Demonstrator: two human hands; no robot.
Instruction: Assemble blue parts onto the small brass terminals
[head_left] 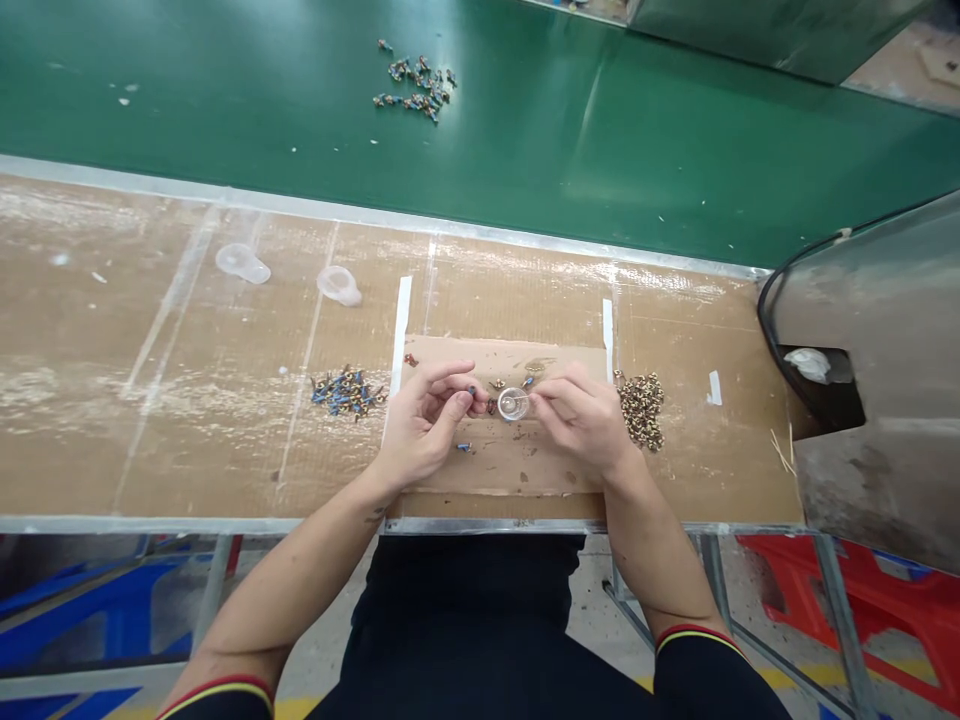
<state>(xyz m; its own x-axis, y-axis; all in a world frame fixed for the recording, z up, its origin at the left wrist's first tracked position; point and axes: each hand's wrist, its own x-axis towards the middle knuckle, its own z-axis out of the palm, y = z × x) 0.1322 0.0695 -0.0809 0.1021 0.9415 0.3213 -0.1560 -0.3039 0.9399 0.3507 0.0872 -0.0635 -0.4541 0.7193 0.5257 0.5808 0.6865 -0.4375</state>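
Left hand (426,420) pinching a small dark part (472,394), right hand (583,415) at a small clear cup (513,404).
From my end I see the left thumb and forefinger closed on the part, the other fingers loosely curled; the right fingertips are pinched together on what looks like a thin stick (529,397), at the cup's rim. The part is just left of the cup, above a cardboard sheet (502,478). I can make out a loose blue piece (464,447) below the left fingertips, a heap of blue-and-gold pieces (346,392) beyond the sheet's left edge and a heap of gold-and-dark pieces (643,410) by its right edge. Two clear plastic items, one farther left (242,263) and one nearer (339,285), lie up the bench. Another cluster (421,90) sits on the green surface (225,100).
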